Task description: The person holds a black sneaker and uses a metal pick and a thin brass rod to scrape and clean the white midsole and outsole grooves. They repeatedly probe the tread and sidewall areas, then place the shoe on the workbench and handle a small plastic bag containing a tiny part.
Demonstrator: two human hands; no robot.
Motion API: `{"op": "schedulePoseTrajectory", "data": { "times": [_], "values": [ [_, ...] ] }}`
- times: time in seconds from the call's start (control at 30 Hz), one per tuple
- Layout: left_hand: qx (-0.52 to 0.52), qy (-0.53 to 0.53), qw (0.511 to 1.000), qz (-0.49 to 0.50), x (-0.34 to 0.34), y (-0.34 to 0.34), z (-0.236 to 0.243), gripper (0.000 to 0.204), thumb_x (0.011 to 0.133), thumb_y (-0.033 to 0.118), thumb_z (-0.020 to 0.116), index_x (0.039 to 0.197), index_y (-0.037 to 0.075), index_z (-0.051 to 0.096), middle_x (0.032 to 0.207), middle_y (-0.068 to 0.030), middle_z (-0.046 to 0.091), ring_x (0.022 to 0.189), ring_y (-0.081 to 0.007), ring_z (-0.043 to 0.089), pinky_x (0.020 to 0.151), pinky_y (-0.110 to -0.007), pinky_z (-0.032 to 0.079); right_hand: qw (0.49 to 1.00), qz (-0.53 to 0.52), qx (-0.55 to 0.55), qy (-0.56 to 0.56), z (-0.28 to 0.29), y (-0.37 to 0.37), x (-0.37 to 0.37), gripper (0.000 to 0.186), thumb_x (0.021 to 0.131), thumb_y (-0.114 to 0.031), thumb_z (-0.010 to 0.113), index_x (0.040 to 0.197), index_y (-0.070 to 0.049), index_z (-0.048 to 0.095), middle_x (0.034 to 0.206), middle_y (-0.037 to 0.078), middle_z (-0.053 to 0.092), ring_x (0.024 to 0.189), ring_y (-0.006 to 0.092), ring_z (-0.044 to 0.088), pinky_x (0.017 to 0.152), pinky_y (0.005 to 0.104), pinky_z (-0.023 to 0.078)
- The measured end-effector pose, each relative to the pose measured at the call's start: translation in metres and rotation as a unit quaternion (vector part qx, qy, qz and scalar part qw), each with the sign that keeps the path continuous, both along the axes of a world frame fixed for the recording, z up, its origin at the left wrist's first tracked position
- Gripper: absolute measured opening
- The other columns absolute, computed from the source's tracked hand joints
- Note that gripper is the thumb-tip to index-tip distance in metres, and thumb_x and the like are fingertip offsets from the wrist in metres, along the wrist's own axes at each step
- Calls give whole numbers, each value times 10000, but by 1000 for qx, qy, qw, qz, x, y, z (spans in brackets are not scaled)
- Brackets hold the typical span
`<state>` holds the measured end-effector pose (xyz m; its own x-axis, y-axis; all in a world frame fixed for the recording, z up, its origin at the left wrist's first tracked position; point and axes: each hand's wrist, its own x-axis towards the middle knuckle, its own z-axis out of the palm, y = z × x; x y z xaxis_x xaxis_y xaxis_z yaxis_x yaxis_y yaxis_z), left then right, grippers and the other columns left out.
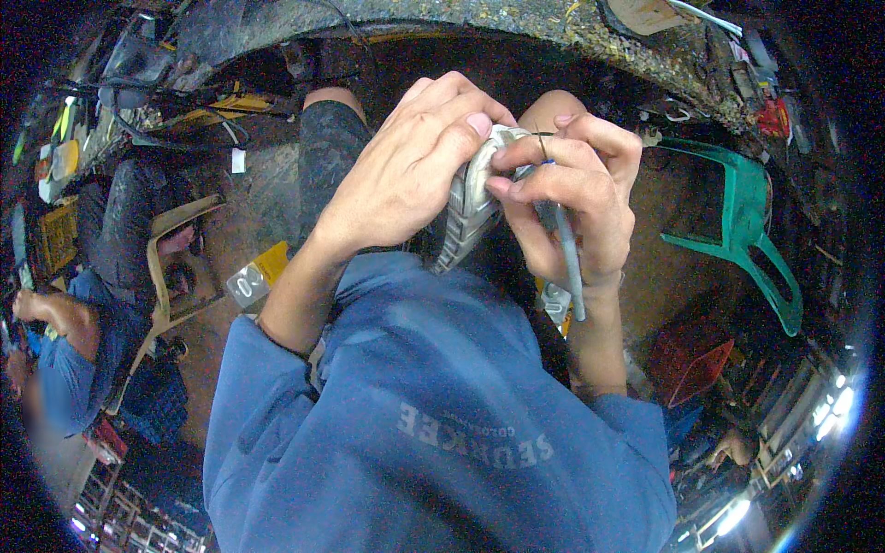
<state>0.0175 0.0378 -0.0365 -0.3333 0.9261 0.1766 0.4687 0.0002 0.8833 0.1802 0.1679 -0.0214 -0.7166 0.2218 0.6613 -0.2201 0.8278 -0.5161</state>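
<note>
My left hand (415,152) is closed around a pale grey shoe (466,226) with a ribbed edge, its thumb pressed on the upper part. The shoe is held above my lap, and the two hands hide much of it. My right hand (583,194) has a slim grey-blue pen-like tool (569,263) in its grip, the shaft slanting down past the palm. The thumb and forefinger of that hand are pinched at the shoe's opening. A thin dark strand or tip shows by these fingers, too small to name.
A worn, glue-spotted workbench edge (516,26) curves across the far side. At right stands a green plastic chair (737,207), with a red crate (690,364) nearer. A co-worker in blue (83,323) sits at left by a beige chair (161,267). A yellow-and-grey package (258,274) lies nearby.
</note>
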Motion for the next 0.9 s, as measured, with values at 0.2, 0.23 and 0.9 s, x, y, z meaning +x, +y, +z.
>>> {"op": "schedulePoseTrajectory", "data": {
  "times": [0.2,0.23,0.9],
  "values": [
    [3,-5,1000,0,3,1,0,435,1106,255,394,1177,-4,736,1138,-209,659,1114,-378,600,1039,-481,452,1000,1,-14,2,2,3,0,417,744,20,896,1051,-168,687,1006,26,801,1020,275,628,969,416,481],
    [2,-5,1000,2,3,1,0,434,1107,257,394,1177,-3,735,1135,-209,659,1113,-378,601,1039,-482,453,1000,-5,-14,-10,4,2,1,415,775,23,913,1053,-159,665,986,36,814,1044,270,630,1003,421,474],
    [10,9,1000,0,2,3,-3,426,1111,252,399,1178,-4,733,1118,-206,654,1101,-379,601,1036,-476,459,1000,-7,-14,-13,4,2,3,327,797,22,893,986,-128,672,959,52,824,1045,255,637,960,401,506]
  ]
}}
